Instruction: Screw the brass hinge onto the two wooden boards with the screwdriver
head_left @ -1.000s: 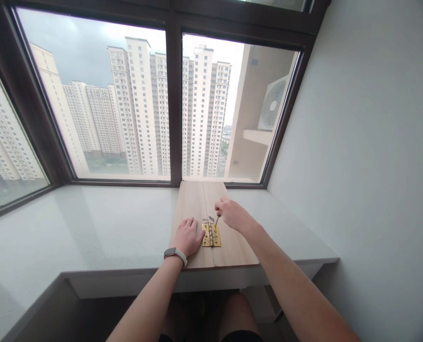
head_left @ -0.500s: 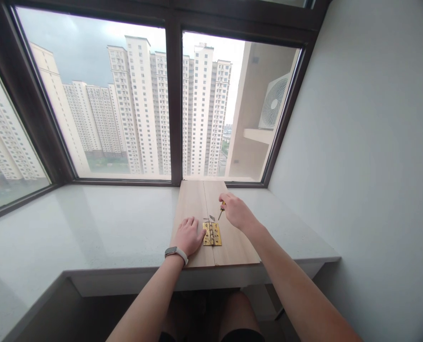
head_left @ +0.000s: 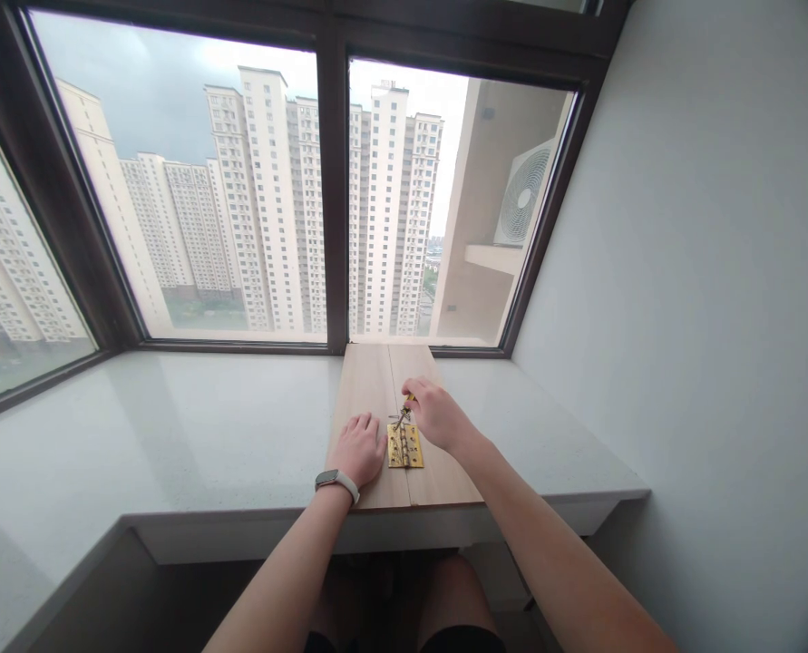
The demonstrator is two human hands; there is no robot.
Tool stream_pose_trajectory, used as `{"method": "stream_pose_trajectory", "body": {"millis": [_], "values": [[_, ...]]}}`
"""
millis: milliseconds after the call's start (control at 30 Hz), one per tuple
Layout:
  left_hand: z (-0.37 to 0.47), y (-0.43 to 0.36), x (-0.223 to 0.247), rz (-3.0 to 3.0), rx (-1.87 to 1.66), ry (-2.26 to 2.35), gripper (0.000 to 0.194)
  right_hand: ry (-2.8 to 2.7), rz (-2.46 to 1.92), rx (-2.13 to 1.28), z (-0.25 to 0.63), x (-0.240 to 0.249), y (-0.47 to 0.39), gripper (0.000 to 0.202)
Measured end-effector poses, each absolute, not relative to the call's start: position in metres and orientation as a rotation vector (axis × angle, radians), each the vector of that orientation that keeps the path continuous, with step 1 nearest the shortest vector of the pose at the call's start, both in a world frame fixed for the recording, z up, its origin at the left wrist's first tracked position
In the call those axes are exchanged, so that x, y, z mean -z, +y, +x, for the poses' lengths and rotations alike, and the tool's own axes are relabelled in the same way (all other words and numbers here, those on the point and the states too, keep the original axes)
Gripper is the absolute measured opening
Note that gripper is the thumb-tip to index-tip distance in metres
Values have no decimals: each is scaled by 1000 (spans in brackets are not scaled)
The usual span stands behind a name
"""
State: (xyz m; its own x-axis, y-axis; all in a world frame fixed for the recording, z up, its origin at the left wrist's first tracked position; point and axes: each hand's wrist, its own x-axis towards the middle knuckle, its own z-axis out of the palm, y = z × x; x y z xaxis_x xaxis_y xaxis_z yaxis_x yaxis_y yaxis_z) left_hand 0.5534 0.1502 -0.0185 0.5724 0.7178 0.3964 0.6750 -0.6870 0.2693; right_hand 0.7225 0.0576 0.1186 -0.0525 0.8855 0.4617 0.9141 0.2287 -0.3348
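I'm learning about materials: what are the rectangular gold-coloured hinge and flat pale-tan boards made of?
The hinge looks like polished metal, possibly brass-plated: it gleams. The boards look like smooth wood, or wood-look laminate: faint grain streaks show.

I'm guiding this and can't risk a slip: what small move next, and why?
Probably straighten the screwdriver before turning it: the right hand holds it slanted, its tip by the far left corner of the hinge, while the left hand rests on the left board beside the hinge.
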Motion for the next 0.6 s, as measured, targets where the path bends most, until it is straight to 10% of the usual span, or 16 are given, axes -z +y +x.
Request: {"method": "stream_pose_trajectory", "body": {"millis": [600], "values": [[551,151,19,2678,-734,1186,46,-1699,-1753,138,742,-92,77,17]]}}
